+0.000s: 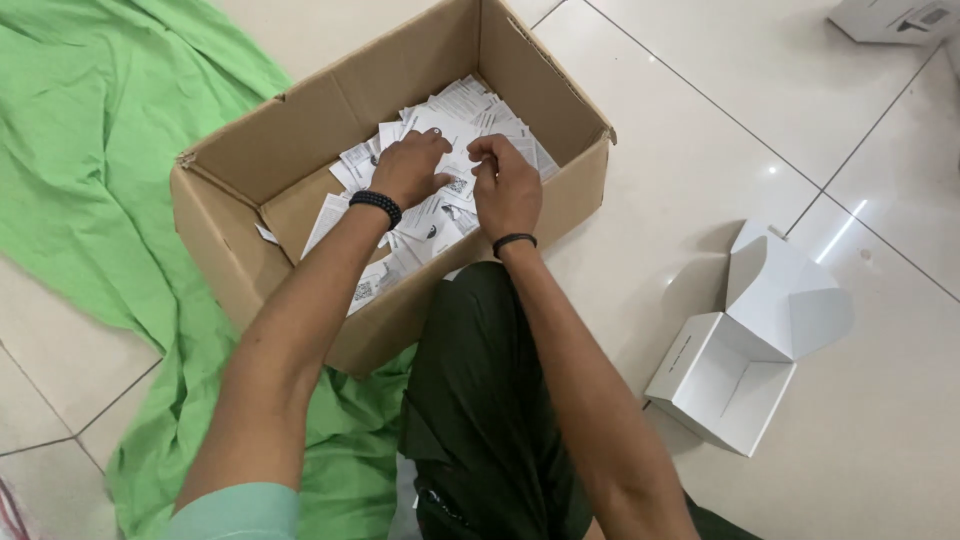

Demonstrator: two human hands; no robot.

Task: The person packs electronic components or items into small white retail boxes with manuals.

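An open brown cardboard box (240,160) sits on the floor in front of me, filled with several small white printed paper slips (470,108). Both of my hands reach into it. My left hand (408,168), with a black bead bracelet at the wrist, rests palm down on the slips with its fingers curled over them. My right hand (505,188), with a thin black band at the wrist, pinches a white slip (458,182) between thumb and fingers near the middle of the box. The two hands are almost touching.
A green cloth (90,150) lies spread on the tiled floor under and left of the box. An open white carton (750,350) with its lid up stands to the right. Another white box (890,18) shows at the top right corner. My dark green trouser leg (480,400) is below the box.
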